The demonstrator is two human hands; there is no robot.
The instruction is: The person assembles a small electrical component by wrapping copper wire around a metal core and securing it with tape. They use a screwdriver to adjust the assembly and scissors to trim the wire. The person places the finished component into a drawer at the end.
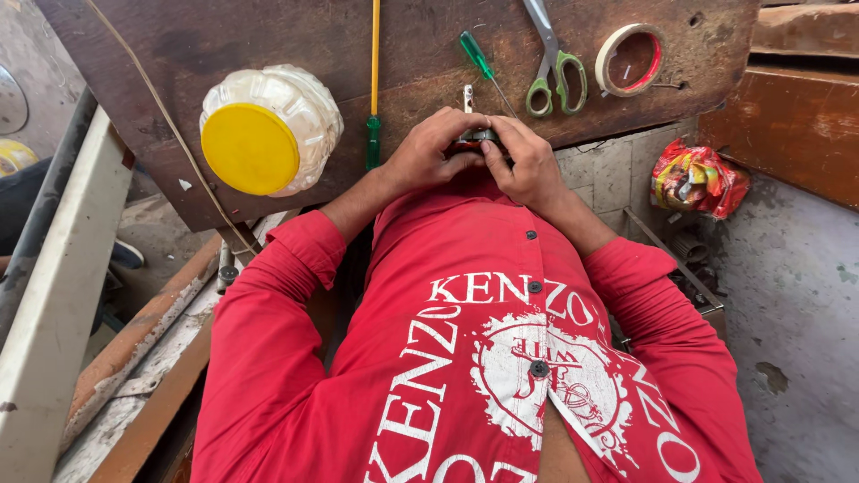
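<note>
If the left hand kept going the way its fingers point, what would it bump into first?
The left hand points toward the right hand, across the small dark part both hold. It would probably meet that part, then the right hand's fingers; depth is hard to judge.

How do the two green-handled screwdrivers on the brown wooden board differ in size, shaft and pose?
The long green-handled screwdriver has a yellow shaft running straight up past the picture's top; the short green-handled screwdriver has a thin bare metal shaft. The long one lies vertical in the picture, left of the left hand; the short one lies slanted, above the right hand. Both rest untouched on the brown wooden board.
</note>
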